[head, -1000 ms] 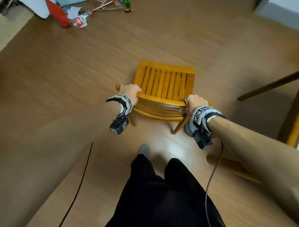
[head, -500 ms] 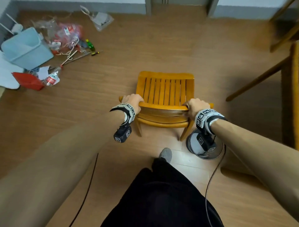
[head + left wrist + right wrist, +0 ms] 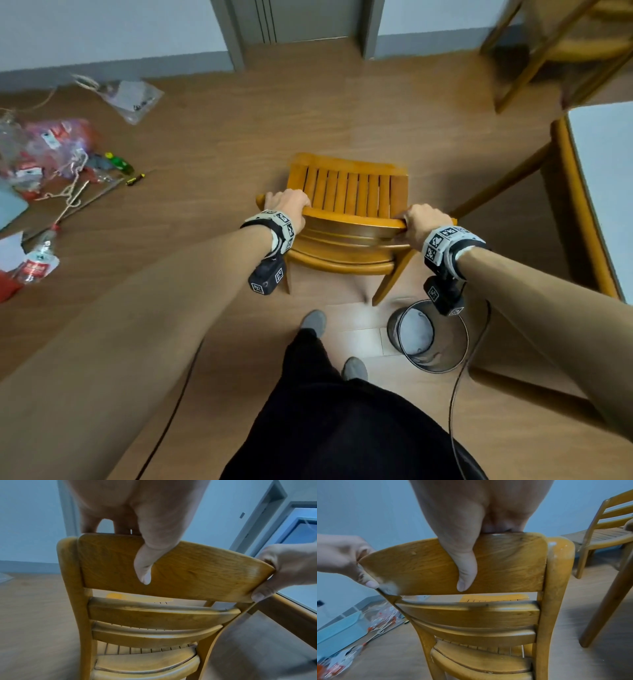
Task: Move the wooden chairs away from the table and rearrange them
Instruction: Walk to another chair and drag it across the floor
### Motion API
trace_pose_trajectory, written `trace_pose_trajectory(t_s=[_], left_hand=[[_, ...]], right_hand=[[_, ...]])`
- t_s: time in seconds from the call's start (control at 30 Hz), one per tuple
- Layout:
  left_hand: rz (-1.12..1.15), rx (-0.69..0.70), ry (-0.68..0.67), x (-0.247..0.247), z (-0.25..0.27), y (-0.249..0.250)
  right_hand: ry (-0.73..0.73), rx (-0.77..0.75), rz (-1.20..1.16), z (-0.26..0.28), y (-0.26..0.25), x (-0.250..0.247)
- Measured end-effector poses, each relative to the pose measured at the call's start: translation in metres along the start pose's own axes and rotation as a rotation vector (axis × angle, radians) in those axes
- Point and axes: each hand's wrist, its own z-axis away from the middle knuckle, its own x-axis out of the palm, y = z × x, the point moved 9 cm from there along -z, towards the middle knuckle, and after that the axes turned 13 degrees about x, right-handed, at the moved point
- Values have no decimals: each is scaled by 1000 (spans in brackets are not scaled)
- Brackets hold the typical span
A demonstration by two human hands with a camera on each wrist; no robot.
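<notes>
A wooden chair (image 3: 349,192) with a slatted seat stands on the floor in front of me, its back toward me. My left hand (image 3: 287,205) grips the left end of its top rail (image 3: 171,566), thumb on the near face. At the rail's right end my right hand (image 3: 424,221) grips it the same way, thumb down the near face of the rail (image 3: 505,563). The table (image 3: 582,192) with a pale top lies at the right edge. A second wooden chair (image 3: 561,44) stands at the far right, also seen in the right wrist view (image 3: 607,524).
A round metal bin (image 3: 431,339) sits on the floor just behind the chair's right rear leg. Bags, bottles and hangers litter the floor at left (image 3: 54,164). A door (image 3: 301,20) is straight ahead. A table leg (image 3: 503,185) slants beside the chair.
The view has lifted and the chair has moved forward, away from the table; the door, the second chair and the tabletop have come into sight. Both hands keep their grip on the rail.
</notes>
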Motion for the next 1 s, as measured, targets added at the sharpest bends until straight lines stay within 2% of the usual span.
trace_pose_trajectory(t_s=[0.23,0.47,0.77,1.0], left_hand=[[-71,157,-64,-30,-113,-7],[-43,272,-80,-53,-223,32],[-39,308,-85,-123,-388,90],[-35,335,-28,-199,-526,130]], right_hand=[[43,133,-85,-60,12,-30],[23,239,-133,-138,62,-65],[50,290,-190,-268,138,-174],[60,309,-190,-381,190,-281]])
